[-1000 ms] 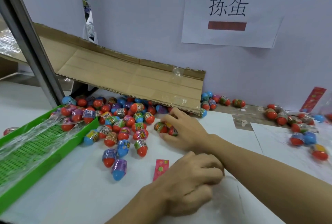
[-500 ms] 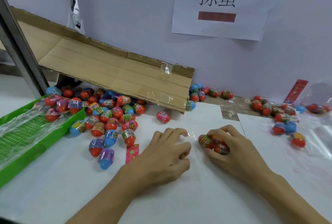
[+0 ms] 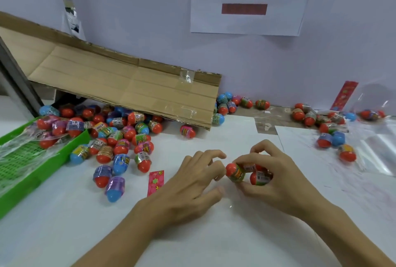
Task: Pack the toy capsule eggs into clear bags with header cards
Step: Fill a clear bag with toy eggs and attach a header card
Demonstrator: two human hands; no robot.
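- White tabletop [image 3: 64, 234] fills the foreground, backed by a pale wall bearing a paper sign [image 3: 246, 3] with two large printed characters and a brown bar beneath them.
- Flattened cardboard sheet [image 3: 128, 86] slants down from the upper left, its lower edge hanging over a heap of capsule eggs [image 3: 120, 136], mostly red with blue, purple, pink or green halves and printed wrappers.
- Green plastic tray [image 3: 42, 166] lined with crinkled clear film sits at the left edge; a few eggs rest at its far end.
- Right hand [image 3: 276, 178], near the table's centre, has its fingers curled round a small cluster of red-and-green eggs [image 3: 246, 173], held just above the surface.
- Left hand [image 3: 192, 183] sits just beside it, fingers loosely bent and spread, fingertips close to the held eggs; whether they pinch clear film cannot be told.
- Small pink header card [image 3: 156, 182] lies flat on the table just left of the left hand.
- Further eggs [image 3: 330, 136] lie scattered at the far right beside clear bags [image 3: 377, 144], and a long red card [image 3: 344, 95] leans against the wall.
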